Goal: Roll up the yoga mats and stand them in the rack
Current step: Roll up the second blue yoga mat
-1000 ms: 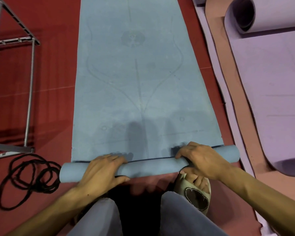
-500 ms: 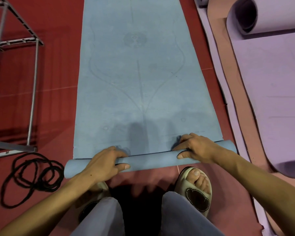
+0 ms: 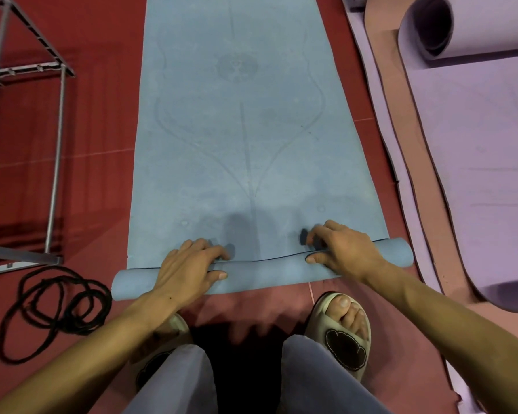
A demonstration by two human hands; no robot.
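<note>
On the dark red floor [image 3: 96,180] at far left stands the grey metal-frame rack [image 3: 56,162], with a loose coil of black rope [image 3: 57,306] just in front of its foot. Neither touches the mat, but the rope lies near the roll's left end and could, in my judgement, foul it when I lift it toward the rack.

My left hand [image 3: 189,273] lies over the roll, fingers curled down its far side, thumb along the near face; this grip holds the roll. The rolled blue foam yoga mat [image 3: 263,270] runs across the floor before my feet, only its first turns wound, the long flat remainder stretching away from me.

Risk noted: the roll is not square. Its right end sits further forward than its left, and the seam line bows between my hands. Uneven pushing would likely make it cone out, leaving a ragged end that stands badly in the rack. A loose core could also slacken.

My right hand [image 3: 344,249] grips likewise, fingertips tucked over the far side, thumb on the near face.

Surface: matte, faintly printed with curved lines, somewhat blotched.

At right lie a pink mat [image 3: 401,138] and a lilac mat [image 3: 485,144], partly curled, not yet rolled.
</note>
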